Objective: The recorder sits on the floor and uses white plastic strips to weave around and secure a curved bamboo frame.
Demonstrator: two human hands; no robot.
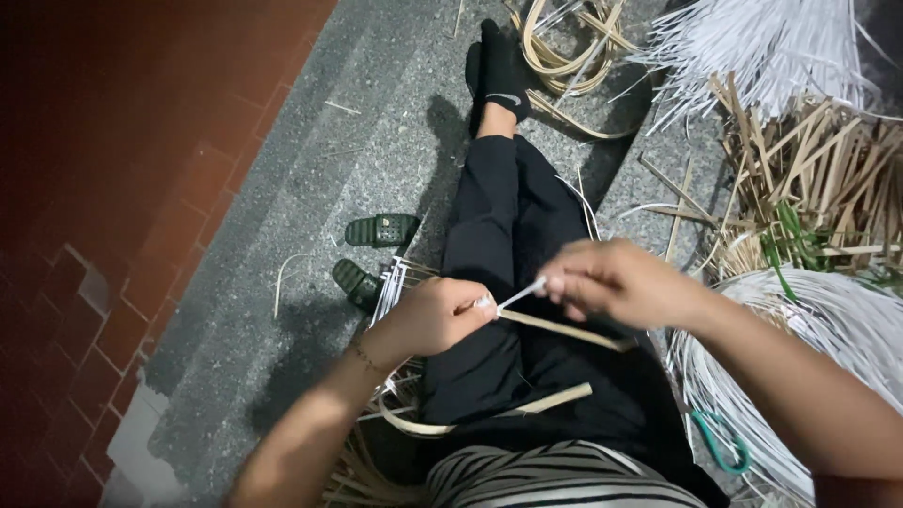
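Note:
Over my lap, my left hand [435, 315] is closed on the end of a flat tan bamboo strip [564, 330] that runs to the right across my black trousers [499, 226]. My right hand [611, 279] pinches a thin white strand [522, 294] stretched between both hands. Another bent tan strip [536, 404] lies across my thighs below. My legs stretch out ahead with a black sock [499, 71] on the foot.
A pair of dark green sandals [376, 249] lies on the grey stone floor left of my leg. White strand bundles [828, 329], a heap of tan bamboo pieces [818, 179], coiled strips [564, 47] and a green-handled tool [720, 447] fill the right side. Red brick paving [103, 188] borders the left.

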